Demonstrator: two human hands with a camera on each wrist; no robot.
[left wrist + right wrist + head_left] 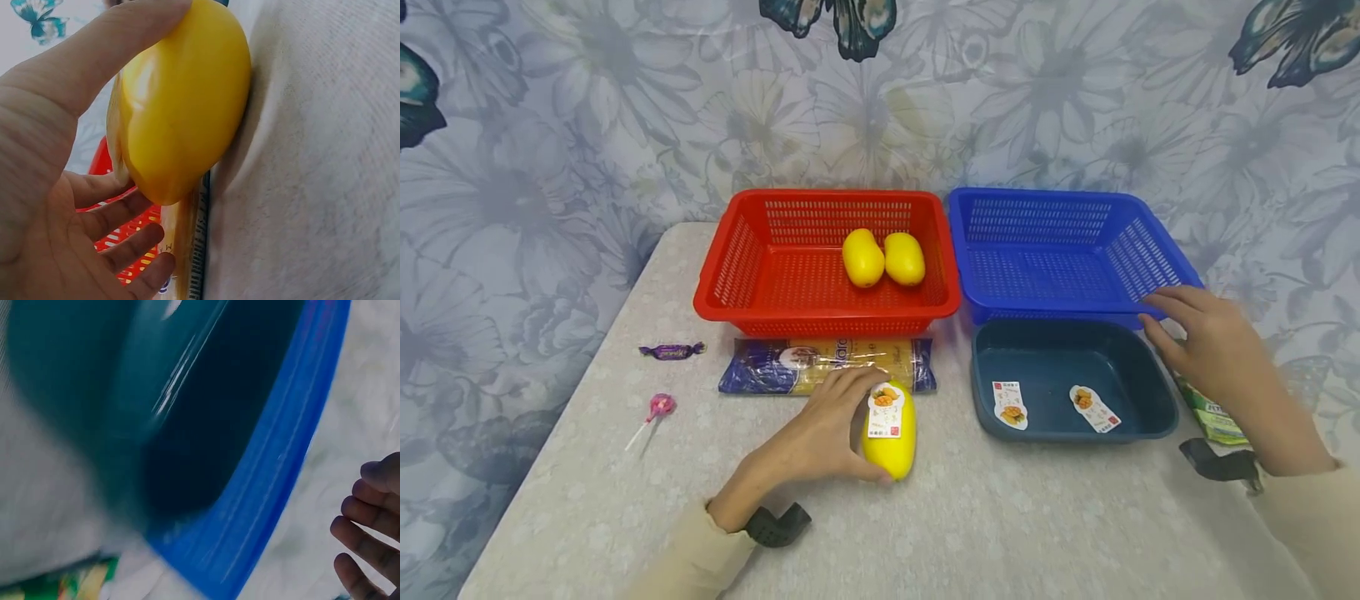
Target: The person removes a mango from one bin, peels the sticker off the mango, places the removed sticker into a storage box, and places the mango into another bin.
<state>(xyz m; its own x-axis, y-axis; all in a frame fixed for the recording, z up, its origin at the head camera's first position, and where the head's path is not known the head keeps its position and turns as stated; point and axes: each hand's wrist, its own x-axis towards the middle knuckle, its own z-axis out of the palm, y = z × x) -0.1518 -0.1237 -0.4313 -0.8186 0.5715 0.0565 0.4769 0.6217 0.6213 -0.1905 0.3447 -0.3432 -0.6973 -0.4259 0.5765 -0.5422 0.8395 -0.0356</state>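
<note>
My left hand (831, 429) holds a yellow mango (897, 450) on the table, thumb at its near end and fingers at its far end. A white label (885, 410) with orange fruit printed on it lies across the mango's top; in the left wrist view, the label's edge stands out from the yellow skin (187, 106). The right hand (1213, 342) hovers over the right end of a dark teal basin (1075, 425), close to the blue basket's rim, with fingers loosely spread and holding nothing. Two similar labels, one of them a sticker (1094, 408), lie in the basin.
A red basket (760, 321) at the back holds two yellow mangoes (883, 258). Beside it stands a blue basket (1037, 283). A pasta packet (760, 371), wrapped candy (672, 351) and lollipop (661, 406) lie on the table (880, 533). A green packet (1213, 417) is partly under the right arm.
</note>
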